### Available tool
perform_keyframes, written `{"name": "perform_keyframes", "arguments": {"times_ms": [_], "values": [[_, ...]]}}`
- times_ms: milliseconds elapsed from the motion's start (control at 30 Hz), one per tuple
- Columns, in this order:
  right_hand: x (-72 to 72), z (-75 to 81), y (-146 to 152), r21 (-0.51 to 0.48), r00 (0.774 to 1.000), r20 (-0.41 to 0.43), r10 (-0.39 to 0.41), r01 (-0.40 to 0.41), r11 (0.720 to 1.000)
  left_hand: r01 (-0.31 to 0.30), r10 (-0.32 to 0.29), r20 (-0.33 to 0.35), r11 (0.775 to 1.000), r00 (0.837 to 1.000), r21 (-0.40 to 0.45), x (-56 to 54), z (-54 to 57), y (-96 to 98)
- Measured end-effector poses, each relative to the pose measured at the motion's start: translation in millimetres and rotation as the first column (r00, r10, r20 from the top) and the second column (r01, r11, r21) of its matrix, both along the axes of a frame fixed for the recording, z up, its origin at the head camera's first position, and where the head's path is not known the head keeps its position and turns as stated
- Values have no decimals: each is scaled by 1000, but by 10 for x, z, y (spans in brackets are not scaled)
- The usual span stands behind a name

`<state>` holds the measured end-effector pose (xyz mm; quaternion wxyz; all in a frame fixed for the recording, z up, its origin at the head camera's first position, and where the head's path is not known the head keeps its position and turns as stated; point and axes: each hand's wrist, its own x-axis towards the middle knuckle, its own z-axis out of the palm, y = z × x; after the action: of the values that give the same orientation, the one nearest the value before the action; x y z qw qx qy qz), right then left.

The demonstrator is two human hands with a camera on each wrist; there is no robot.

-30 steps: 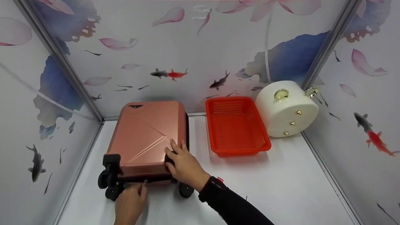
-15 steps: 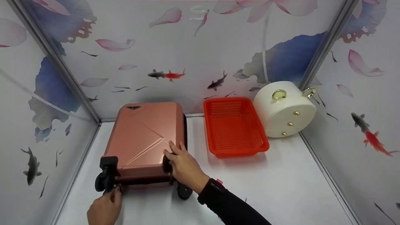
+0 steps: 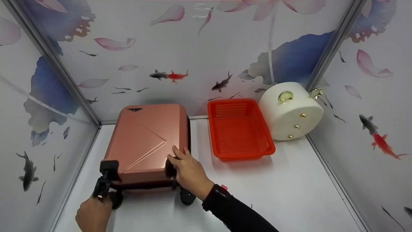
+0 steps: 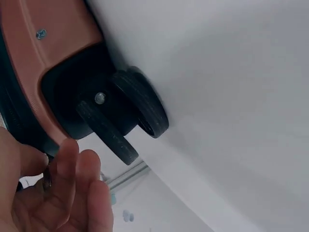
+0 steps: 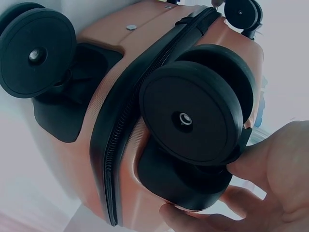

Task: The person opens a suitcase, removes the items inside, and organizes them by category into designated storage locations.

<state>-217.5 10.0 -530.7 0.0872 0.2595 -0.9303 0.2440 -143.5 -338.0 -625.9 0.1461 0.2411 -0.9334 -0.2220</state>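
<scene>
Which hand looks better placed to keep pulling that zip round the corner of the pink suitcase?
Left hand: it pinches something at the rose-pink hard-shell suitcase's near-left corner; the right hand rests on the shell.

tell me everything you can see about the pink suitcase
The pink suitcase is a small rose-pink hard shell with raised diagonal lines, a black zip round its middle and black twin wheels at the near end. It lies flat on the white table, left of the red basket. The right hand rests on its near right corner; the left hand pinches something at the near left wheel.
</scene>
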Motion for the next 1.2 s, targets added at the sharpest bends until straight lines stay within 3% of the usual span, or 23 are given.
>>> {"name": "perform_keyframes", "arguments": {"times_ms": [100,267,400,467,533,633,733,800,867,933,1067,1200], "values": [[-1,5,-1,3,1000,-10,-3,3,1000,19,-20,-28,1000,999,-10,-91,-5,-97],[-3,9,13,8,1000,-21,-6,6,1000,108,-109,-66,994,992,-18,-276,1,-210],[-16,0,28,0,1000,-21,-9,9,1000,182,-181,-59,983,982,19,-394,12,-243],[-28,-20,36,-11,1000,-13,-6,6,1000,181,-180,-48,983,983,28,-410,20,-265],[-38,-45,50,-30,1000,-6,3,-3,1000,141,-140,-49,989,989,31,-402,42,-295],[-58,-103,80,-73,1000,15,27,-26,997,15,-8,-86,997,996,79,-369,141,-320],[-90,-183,140,-196,998,56,35,-24,980,-80,121,-190,974,974,210,-328,340,-257],[-123,-260,194,-305,994,105,22,11,952,-65,143,-278,960,950,271,-279,492,-146],[-165,-341,250,-408,985,173,1,70,910,8,83,-331,965,940,263,-233,630,-16],[-208,-435,294,-460,970,240,-26,137,877,116,-47,-332,974,942,192,-200,720,108],[-226,-610,338,-471,925,381,-8,202,858,303,-289,-211,952,934,39,-226,751,254],[-178,-708,320,-507,870,487,83,204,838,369,-373,-98,928,923,-51,-296,694,290]]}}
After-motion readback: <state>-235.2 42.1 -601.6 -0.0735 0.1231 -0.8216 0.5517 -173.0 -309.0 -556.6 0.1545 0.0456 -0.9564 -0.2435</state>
